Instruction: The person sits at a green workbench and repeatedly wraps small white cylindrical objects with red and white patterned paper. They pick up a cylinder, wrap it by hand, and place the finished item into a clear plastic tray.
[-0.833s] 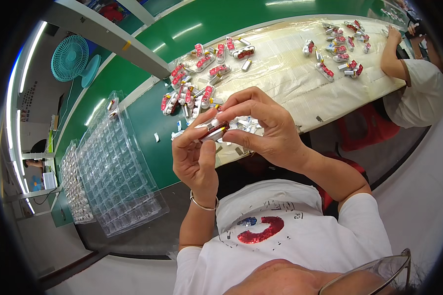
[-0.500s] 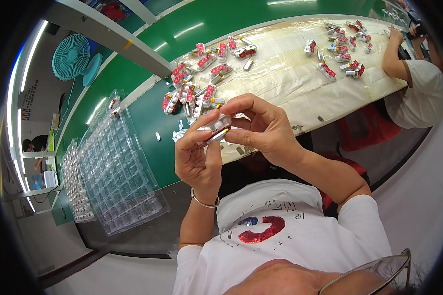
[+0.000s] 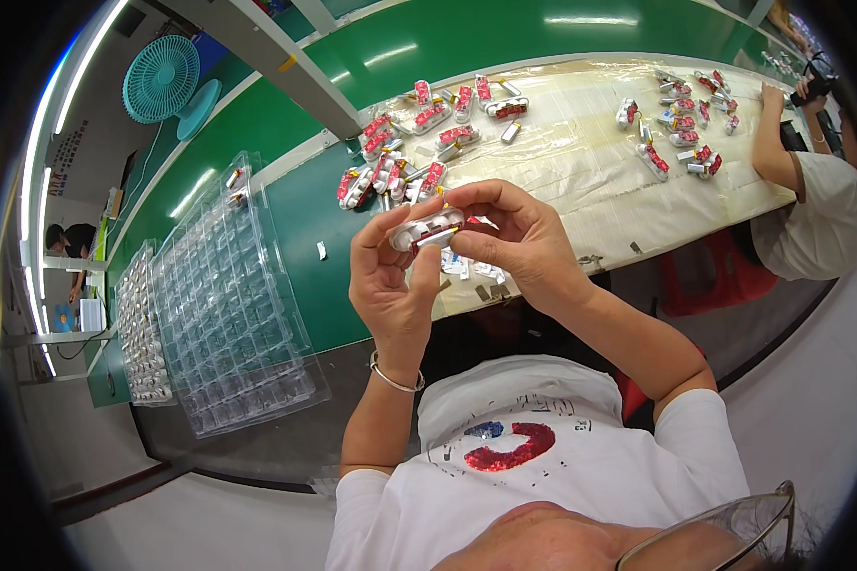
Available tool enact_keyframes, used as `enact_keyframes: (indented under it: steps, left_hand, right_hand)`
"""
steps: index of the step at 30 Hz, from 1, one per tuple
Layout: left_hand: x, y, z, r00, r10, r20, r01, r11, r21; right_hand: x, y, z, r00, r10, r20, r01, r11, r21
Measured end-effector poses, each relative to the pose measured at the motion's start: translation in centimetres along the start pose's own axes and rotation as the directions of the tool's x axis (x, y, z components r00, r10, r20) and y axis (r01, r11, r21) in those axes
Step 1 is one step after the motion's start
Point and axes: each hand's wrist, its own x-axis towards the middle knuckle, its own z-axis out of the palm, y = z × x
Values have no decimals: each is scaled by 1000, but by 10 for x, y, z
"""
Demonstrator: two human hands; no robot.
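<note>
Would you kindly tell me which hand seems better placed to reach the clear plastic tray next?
Probably the left hand: it holds the white case and is nearer the clear plastic tray, which lies to its left. The right hand, at the case's right end, would have to reach past the left.

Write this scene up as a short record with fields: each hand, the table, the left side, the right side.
Left hand: grips a small white and red case
Right hand: touches the case's right end
Cream-covered table: red and white pieces in two main groups
Left side: clear plastic tray, light blue fan
Right side: another person's arm, white sleeve
</note>
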Motion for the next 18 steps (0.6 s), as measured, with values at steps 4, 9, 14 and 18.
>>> enact_keyframes:
  steps: [4,9,14,18]
  left_hand:
    - [8,-2,-8,964,-263,-38,251,948,-197]
    - [11,1,-15,916,-400,6,383,873,-302]
    - [9,0,-17,917,-399,10,385,876,-291]
    - [8,-2,-15,938,-348,11,342,914,-218]
  right_hand:
    - [9,1,-7,996,86,33,-86,996,5]
    - [12,3,-8,995,96,12,-96,995,-29]
    - [13,0,-6,988,154,11,-153,987,-45]
    - [15,7,-8,991,132,-5,-132,990,-51]
